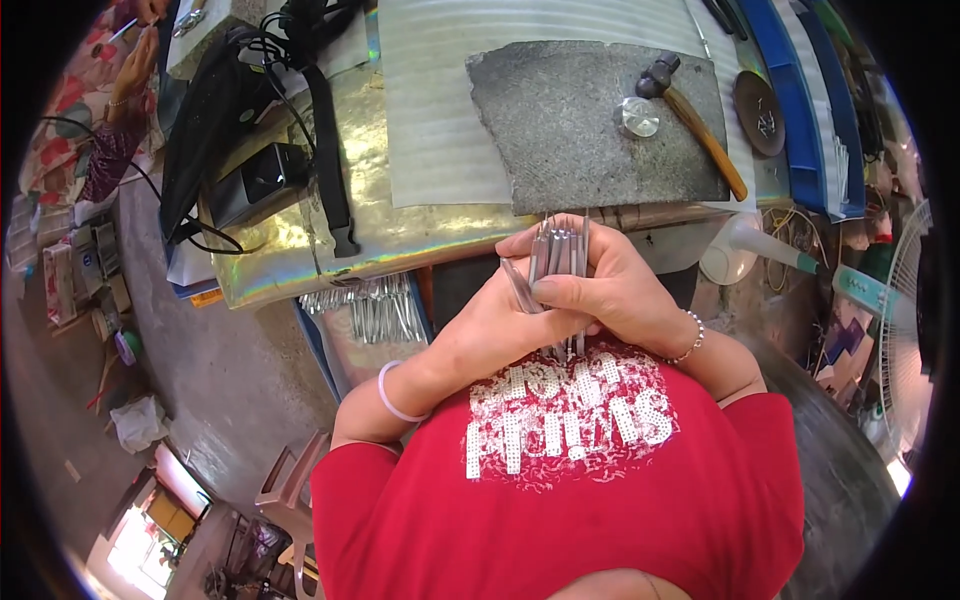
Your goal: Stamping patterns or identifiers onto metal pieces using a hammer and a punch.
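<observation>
The left hand [500, 318] and right hand [630, 290] are together clasping already gathered metal rods [562, 255], while a hammer [706, 143] is lying untouched on a stone slab [565, 120].

Fingers [566, 293] around metal rods [562, 250], hammer [708, 137] on slab [570, 130]

The slender silver-grey metal rods [562, 255] look smooth, softly shiny. The far irregular grey slab [570, 130] resembles rough, matt stone; the dark-headed metal hammer [703, 139] has a smooth brown wooden handle. The gold-coloured tabletop [390, 240] is glossy, iridescent.
</observation>
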A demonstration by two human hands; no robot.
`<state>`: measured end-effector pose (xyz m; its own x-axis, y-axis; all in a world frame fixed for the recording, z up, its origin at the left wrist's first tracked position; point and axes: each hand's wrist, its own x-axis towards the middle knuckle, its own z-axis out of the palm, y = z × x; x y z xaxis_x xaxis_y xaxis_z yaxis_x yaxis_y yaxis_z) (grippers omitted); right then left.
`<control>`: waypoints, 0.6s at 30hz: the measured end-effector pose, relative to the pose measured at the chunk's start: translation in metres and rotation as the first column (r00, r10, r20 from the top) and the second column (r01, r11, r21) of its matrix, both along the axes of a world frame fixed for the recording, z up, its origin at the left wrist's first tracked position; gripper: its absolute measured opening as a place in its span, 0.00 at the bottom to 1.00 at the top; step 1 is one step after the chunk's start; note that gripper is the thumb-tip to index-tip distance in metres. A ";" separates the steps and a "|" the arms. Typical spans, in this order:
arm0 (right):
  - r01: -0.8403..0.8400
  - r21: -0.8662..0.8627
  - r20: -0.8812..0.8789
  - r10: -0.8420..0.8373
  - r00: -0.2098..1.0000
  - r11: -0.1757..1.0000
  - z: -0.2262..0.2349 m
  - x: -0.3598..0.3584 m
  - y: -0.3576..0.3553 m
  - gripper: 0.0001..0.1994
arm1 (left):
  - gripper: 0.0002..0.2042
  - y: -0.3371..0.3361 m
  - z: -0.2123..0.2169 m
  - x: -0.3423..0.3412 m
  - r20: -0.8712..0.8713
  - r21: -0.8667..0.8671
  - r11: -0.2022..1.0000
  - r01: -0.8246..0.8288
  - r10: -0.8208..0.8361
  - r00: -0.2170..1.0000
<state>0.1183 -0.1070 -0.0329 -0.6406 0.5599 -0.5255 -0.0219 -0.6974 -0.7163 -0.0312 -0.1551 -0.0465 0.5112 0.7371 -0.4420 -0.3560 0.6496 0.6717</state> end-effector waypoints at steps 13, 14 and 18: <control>-0.092 0.245 0.066 0.078 0.995 0.965 -0.019 0.007 -0.008 0.27 | 0.21 -0.014 -0.011 0.020 -0.364 0.304 0.952 0.026 0.091 0.927; -0.121 0.274 0.096 0.098 0.991 0.954 -0.018 0.007 -0.008 0.27 | 0.22 -0.013 -0.011 0.018 -0.349 0.246 0.968 0.053 0.037 0.937; -0.085 0.084 0.041 0.081 0.996 0.993 -0.017 0.012 -0.007 0.21 | 0.17 -0.007 -0.001 0.006 -0.124 0.059 0.996 0.068 -0.060 0.990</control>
<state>0.1305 -0.1139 -0.0495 -0.6678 0.5496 -0.5019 0.0611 -0.6316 -0.7729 -0.0247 -0.1622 -0.0477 0.5031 0.7332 -0.4575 -0.2283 0.6233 0.7479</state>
